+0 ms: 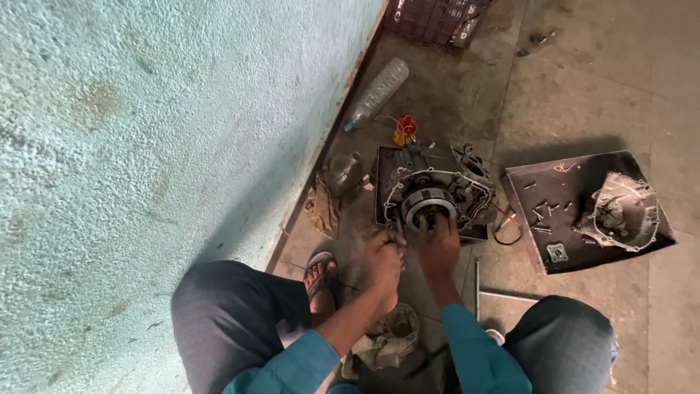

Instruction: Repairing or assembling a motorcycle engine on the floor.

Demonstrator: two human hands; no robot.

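Fingers of the right hand point(437, 237) reach into the round clutch housing of a motorcycle engine point(436, 195) on the floor; whether they grip anything is hidden. Left hand point(384, 257), curled closed, rests against the engine's near edge, seemingly steadying it. Right of it, a dark metal tray point(554, 197) holds loose bolts and an engine cover point(621, 213).

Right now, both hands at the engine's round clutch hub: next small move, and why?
Probably steady the engine with the left hand and ease the round clutch hub outward with the right hand. The right fingers already sit on the hub's lower edge, the left rests at the casing edge, and the side cover lies off on the dark tray. Whether any fastener remains is hidden.
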